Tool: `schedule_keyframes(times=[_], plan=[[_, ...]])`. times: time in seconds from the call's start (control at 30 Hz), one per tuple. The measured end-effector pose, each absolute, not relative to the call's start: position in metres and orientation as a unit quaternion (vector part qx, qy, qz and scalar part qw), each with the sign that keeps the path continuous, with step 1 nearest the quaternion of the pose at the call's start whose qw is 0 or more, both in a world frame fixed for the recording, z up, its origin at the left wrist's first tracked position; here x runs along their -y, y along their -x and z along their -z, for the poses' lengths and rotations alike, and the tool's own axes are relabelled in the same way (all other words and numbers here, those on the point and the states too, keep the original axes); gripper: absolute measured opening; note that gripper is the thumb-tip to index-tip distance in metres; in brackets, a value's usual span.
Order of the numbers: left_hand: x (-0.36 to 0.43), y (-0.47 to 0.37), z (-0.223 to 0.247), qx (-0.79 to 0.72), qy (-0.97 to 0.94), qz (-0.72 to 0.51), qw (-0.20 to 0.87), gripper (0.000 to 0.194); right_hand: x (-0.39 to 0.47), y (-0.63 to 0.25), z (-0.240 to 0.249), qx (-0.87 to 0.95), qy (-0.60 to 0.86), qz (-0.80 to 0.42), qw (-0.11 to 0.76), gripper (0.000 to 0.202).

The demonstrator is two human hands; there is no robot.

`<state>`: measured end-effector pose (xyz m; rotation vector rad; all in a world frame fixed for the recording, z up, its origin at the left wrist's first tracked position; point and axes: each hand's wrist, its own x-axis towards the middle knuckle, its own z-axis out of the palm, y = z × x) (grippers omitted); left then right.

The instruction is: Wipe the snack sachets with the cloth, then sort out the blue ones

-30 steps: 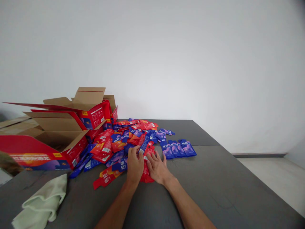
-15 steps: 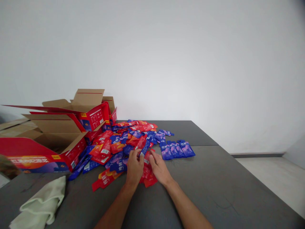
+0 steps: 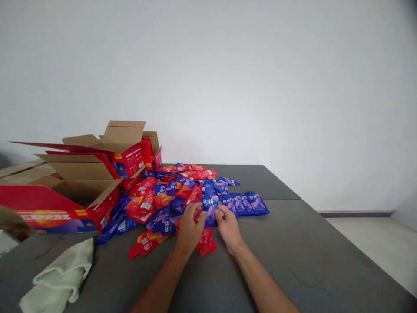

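A blue packet [image 3: 210, 208] with its printed face up is between my two hands. The fingers of my right hand [image 3: 228, 226] are closed on its right edge. At its left edge is my left hand [image 3: 192, 226], thumb and fingers bent close together; whether they grip the packet is hard to make out. Several blue packets [image 3: 257, 203] lie in an overlapping row to the right. A mixed pile of red packets [image 3: 143, 204] and blue ones spreads to the left and behind. More red packets [image 3: 207, 243] lie under and in front of my hands.
Open red cartons [image 3: 58, 215] with brown flaps stand at the left, some behind others. A pale green cloth [image 3: 61, 278] lies crumpled at the near left. The dark table [image 3: 293, 256] ends at a slanting right edge, with a white wall behind.
The blue packet, earlier narrow and tilted at my left fingers, now faces up between both hands. My right hand has moved up and right, and its fingers have closed on the packet.
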<state>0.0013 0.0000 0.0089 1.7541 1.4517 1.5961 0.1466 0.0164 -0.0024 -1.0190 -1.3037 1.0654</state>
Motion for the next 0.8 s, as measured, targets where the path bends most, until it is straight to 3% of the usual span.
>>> schedule_keyframes(times=[0.17,0.43,0.8], plan=[[-0.005,0.008,-0.013,-0.522,-0.546,-0.58,0.304,0.025,-0.008,-0.142,-0.005,0.574,0.369,-0.523,0.51,0.027],[0.002,0.003,-0.018,-0.502,-0.552,-0.562,0.357,0.034,-0.008,-0.146,-0.011,0.566,0.425,-0.431,0.56,0.041],[0.001,0.006,-0.012,-0.426,-0.572,-0.523,0.467,0.013,-0.008,-0.155,-0.015,0.509,0.407,-0.452,0.609,0.039]])
